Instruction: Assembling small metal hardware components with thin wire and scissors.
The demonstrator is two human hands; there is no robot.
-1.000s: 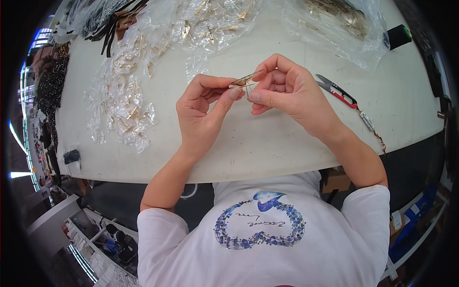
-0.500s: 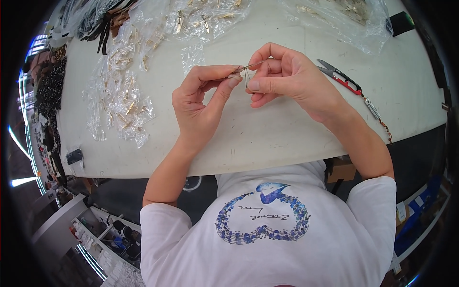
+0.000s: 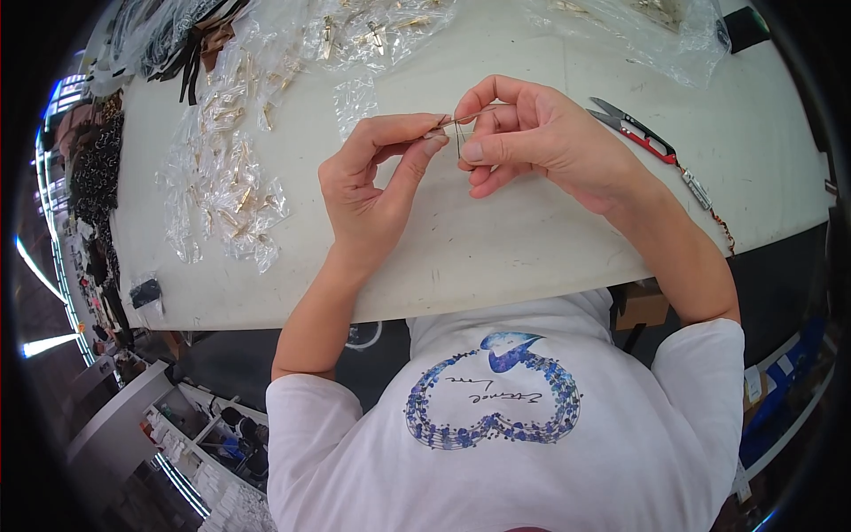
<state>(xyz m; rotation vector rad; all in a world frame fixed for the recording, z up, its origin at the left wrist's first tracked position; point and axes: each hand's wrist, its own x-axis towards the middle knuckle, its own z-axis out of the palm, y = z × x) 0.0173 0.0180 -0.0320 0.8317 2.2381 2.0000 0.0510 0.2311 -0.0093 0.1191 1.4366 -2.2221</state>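
Thumb and finger of the left hand (image 3: pixel 374 175) pinched a thin piece (image 3: pixel 444 127) over the table (image 3: pixel 532 241), well in from its front edge, the right hand (image 3: pixel 525 133) clamped on a dark strand (image 3: pixel 459 142) beside it! Bagged gold parts (image 3: pixel 236 197) sprawled toward the left edge, red-handled snips (image 3: pixel 647 145) toward the right.

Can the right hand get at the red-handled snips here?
Probably yes: the snips lie on the tabletop just right of the right hand, nothing visible between them, though it seems occupied with a fine dark strand.
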